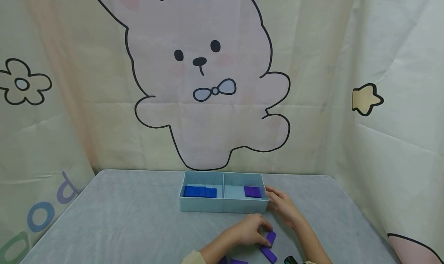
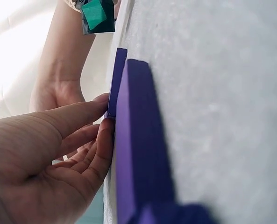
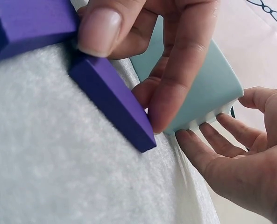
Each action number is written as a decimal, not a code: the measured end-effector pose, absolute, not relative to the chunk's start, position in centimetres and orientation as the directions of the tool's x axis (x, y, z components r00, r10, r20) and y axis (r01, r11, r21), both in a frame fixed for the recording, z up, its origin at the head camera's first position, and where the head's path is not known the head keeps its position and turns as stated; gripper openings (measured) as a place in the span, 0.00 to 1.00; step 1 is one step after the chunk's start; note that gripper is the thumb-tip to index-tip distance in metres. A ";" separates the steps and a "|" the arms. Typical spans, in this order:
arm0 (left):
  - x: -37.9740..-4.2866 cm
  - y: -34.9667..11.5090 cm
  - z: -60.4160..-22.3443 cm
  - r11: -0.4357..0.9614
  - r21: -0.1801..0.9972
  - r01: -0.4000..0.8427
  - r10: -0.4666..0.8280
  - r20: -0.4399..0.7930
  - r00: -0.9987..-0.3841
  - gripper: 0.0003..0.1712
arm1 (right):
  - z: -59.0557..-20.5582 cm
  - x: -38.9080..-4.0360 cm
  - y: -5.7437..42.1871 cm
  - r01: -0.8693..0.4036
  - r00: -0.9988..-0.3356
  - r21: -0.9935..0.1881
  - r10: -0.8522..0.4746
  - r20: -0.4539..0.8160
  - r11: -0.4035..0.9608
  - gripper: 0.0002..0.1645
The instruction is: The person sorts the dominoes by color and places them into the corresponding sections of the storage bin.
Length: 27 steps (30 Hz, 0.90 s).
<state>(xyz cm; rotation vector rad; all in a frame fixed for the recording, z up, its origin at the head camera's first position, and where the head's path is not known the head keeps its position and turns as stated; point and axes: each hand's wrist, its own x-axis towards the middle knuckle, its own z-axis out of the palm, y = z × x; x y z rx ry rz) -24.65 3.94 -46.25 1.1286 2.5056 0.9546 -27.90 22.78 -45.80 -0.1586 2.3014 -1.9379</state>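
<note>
A light-blue two-compartment box (image 1: 201,206) stands on the table. Blue blocks (image 1: 195,191) lie in its left compartment and purple blocks (image 1: 252,192) in its right one. My right hand (image 1: 284,208) holds the right end of the box, thumb and fingers at its edges in the right wrist view (image 3: 243,144). In front of the box, my left hand (image 1: 251,229) pinches a purple block (image 1: 271,237) by its ends, thumb at one end and a finger at the other; the block lies on the table. Another purple block (image 1: 268,254) is just in front of it.
More purple blocks (image 1: 239,261) show at the bottom edge of the head view, partly cut off. A dark object (image 1: 290,259) is beside my right forearm. Behind the grey-covered table (image 1: 138,206) hangs a curtain (image 1: 312,63) printed with a cartoon animal.
</note>
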 end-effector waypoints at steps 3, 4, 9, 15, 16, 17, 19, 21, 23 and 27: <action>-24.6 4.1 -46.2 0.508 0.621 0.596 0.726 0.064 -0.685 0.20 | -45.8 -27.9 22.8 0.004 -0.987 -0.985 -0.160 -0.032 0.171 0.34; -24.6 4.1 -46.3 0.513 0.614 0.600 0.724 0.066 -0.686 0.20 | -45.8 -27.9 22.8 0.005 -0.986 -0.985 -0.162 -0.033 0.172 0.34; -24.6 4.2 -46.4 0.522 0.621 0.584 0.720 0.047 -0.693 0.22 | -45.7 -27.9 22.7 0.009 -0.986 -0.986 -0.164 -0.038 0.169 0.34; -24.8 4.2 -46.6 0.508 0.678 0.531 0.705 0.027 -0.709 0.20 | -45.6 -27.9 22.7 0.013 -0.987 -0.984 -0.155 -0.041 0.176 0.34; -24.8 4.2 -46.7 0.506 0.679 0.532 0.703 0.033 -0.710 0.20 | -45.6 -27.9 22.7 0.013 -0.987 -0.984 -0.155 -0.041 0.177 0.34; -24.8 4.2 -46.7 0.506 0.674 0.538 0.701 0.042 -0.712 0.20 | -45.6 -27.9 22.7 0.014 -0.987 -0.984 -0.154 -0.041 0.177 0.34; -24.9 4.2 -46.8 0.500 0.665 0.555 0.702 0.065 -0.710 0.19 | -45.6 -27.9 22.7 0.014 -0.988 -0.984 -0.152 -0.041 0.178 0.34; -24.9 4.2 -46.8 0.489 0.662 0.568 0.705 0.083 -0.705 0.19 | -45.7 -27.9 22.7 0.014 -0.987 -0.983 -0.153 -0.042 0.180 0.34; -25.0 4.1 -46.7 0.466 0.689 0.555 0.701 0.096 -0.707 0.19 | -45.7 -27.9 22.7 0.015 -0.987 -0.983 -0.154 -0.044 0.182 0.34; -24.9 3.9 -46.4 0.409 0.755 0.512 0.680 0.122 -0.723 0.18 | -45.7 -27.9 22.7 0.014 -0.986 -0.982 -0.158 -0.044 0.186 0.34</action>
